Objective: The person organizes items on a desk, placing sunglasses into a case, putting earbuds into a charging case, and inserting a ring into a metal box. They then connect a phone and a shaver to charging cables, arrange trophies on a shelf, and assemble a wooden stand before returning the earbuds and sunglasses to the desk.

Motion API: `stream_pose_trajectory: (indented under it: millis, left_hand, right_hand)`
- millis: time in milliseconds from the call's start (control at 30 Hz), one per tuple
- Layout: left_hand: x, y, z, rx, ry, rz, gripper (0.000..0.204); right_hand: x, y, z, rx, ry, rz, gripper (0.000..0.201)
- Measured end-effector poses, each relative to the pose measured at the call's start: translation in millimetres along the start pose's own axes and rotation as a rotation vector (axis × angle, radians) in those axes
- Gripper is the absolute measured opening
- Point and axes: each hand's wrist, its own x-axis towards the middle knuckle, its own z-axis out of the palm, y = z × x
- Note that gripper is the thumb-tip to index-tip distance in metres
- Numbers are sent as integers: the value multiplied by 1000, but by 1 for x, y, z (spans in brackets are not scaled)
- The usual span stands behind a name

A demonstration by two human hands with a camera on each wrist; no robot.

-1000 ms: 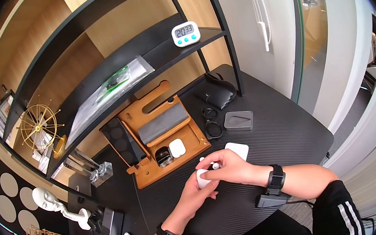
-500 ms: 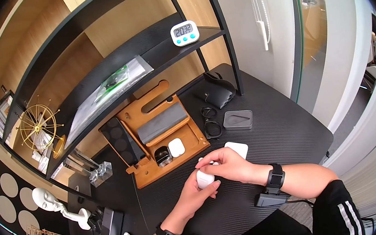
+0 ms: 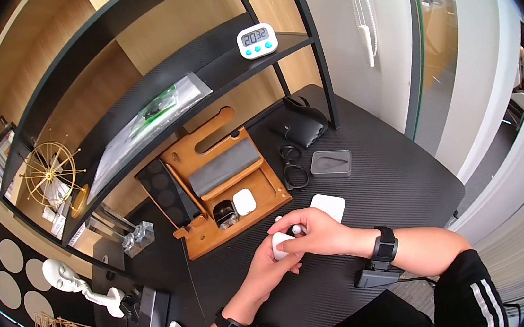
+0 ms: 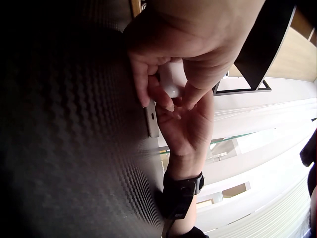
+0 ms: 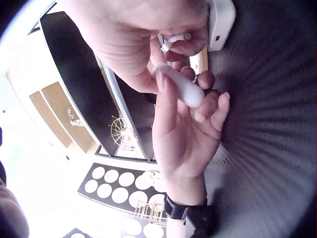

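My left hand (image 3: 269, 271) holds a small white earbud case (image 3: 279, 245) between thumb and fingers above the desk. In the right wrist view the case (image 5: 185, 89) shows edge-on, with a rounded end beside the left thumb. My right hand (image 3: 321, 229) comes in from the right, its thumb on the case. Curled fingers of that hand hold a white earbud (image 5: 173, 42), its stem showing below the palm. Another white bit peeks out past the right fingers in the head view. From the left wrist, the case (image 4: 172, 82) is partly hidden by the left fingers.
A wooden organizer (image 3: 237, 226) with a second white case (image 3: 244, 201) stands behind the hands. Beside the right hand lies a white box with a port (image 3: 328, 207). Farther back are a clear-lidded box (image 3: 331, 164), a coiled cable (image 3: 295, 174) and a black pouch (image 3: 300, 127).
The case showed more of its broad face half a second ago; the right thumb now covers part of it again. Both hands stay close together, and the head view has tilted slightly.
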Motion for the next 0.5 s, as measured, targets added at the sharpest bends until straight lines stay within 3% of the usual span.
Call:
stream_pose_trajectory:
  millis: [200, 500]
  left_hand:
    - [0, 2, 1, -32, -9, 9, 45]
    - [-1, 2, 1, -41, 20, -4, 35]
  right_hand:
    - [2, 5, 0, 84, 3, -17, 29]
    - [3, 0, -7, -92, 143, -82, 30]
